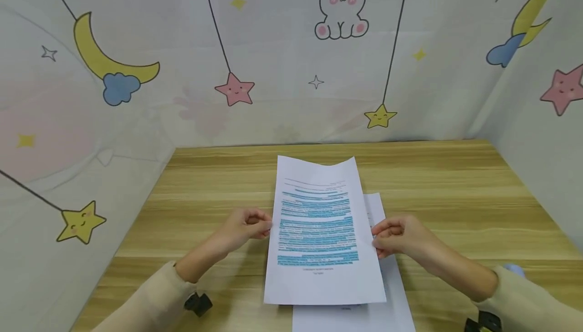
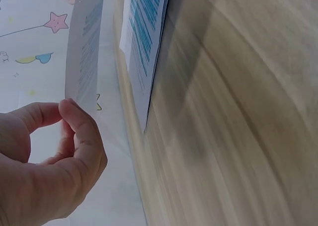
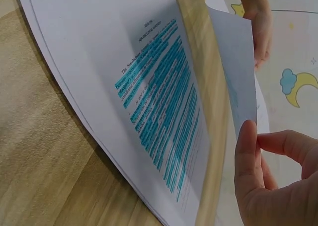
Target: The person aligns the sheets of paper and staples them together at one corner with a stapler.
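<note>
Left hand (image 1: 243, 229) and right hand (image 1: 401, 236) pinch a white, blue-highlighted paper sheet (image 1: 319, 236), lifted but unplaced, white printed pages (image 3: 149, 102) below them.

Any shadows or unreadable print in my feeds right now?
Head: print on the raised sheet is too small to read; left wrist: a soft shadow darkens part of the tabletop; right wrist: shadow lines the edge of the lying papers.

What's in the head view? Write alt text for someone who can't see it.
The left hand and right hand pinch the side edges of a blue-highlighted printed sheet, above more paper on a wooden table. Cartoon stars, moons and a rabbit decorate the backdrop behind.
</note>
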Available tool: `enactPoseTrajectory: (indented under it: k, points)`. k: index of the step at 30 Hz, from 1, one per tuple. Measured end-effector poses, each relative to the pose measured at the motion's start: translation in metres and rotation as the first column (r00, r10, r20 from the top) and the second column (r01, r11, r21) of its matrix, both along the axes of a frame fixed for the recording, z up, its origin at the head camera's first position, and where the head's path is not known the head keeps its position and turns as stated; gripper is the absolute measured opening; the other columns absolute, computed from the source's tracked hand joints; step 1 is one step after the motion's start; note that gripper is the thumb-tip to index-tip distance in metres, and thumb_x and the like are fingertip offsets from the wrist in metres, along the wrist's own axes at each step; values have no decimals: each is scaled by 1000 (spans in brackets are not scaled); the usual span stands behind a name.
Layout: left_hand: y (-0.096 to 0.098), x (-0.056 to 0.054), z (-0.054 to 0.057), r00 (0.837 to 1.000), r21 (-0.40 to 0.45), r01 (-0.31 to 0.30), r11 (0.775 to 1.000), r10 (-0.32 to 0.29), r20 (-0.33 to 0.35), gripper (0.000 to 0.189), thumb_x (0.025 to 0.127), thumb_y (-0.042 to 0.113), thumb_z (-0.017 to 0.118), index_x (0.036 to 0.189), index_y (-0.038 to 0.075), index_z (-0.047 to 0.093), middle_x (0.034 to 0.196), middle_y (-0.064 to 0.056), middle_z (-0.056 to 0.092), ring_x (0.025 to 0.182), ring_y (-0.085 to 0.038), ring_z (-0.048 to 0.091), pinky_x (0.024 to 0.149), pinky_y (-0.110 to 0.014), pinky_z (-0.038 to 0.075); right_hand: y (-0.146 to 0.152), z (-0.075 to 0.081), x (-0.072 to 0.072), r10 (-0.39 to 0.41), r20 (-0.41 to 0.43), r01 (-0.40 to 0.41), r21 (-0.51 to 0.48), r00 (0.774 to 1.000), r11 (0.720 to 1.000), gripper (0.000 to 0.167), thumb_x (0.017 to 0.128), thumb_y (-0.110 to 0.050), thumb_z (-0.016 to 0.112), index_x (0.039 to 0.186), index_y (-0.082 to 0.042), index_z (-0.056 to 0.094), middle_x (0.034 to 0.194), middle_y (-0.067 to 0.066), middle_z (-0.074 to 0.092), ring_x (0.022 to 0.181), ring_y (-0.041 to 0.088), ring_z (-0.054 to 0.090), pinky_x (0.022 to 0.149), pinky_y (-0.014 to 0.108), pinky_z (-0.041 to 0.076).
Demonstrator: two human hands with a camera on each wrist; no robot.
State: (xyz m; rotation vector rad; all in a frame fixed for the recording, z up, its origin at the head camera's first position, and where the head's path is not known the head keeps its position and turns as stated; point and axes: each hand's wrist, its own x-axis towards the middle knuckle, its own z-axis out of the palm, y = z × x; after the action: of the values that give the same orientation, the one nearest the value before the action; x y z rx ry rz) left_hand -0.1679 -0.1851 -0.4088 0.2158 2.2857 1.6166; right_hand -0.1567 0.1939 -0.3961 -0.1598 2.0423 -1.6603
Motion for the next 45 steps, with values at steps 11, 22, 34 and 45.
enactPoseTrajectory:
  k: [11,22,34,45]
  points:
    - [20,9,-11,1000,30,29,999,-29,7,17,96,5,65,102,-11,65,87,-10,69,84,-24,66,80,-46,61,23,-11,11,15,22,-15,7,1000,1000,31,90,-4,71,112,15,60,84,9,69,73,21,68,73,36,61]
    - [36,15,-20,998,35,64,997,-64,-9,15,94,6,69,97,-9,69,83,-10,70,77,-23,67,72,-38,62,37,-24,19,35,34,-33,-32,999,999,28,90,-2,70,108,16,59,82,9,68,71,20,68,70,35,62]
    - [48,21,-34,998,16,52,999,-52,31,10,91,4,71,90,-5,69,74,-3,66,68,-12,63,63,-24,58,42,-37,27,66,39,-63,-71,997,995,28,90,-1,69,107,18,58,82,9,69,69,18,68,67,33,62]
    - [50,26,-40,998,10,47,999,-47,51,9,91,3,71,91,-6,69,74,-3,65,67,-12,63,62,-26,59,46,-40,30,52,86,-49,-35,995,998,27,90,-1,70,107,17,58,82,9,68,70,18,67,66,33,62]
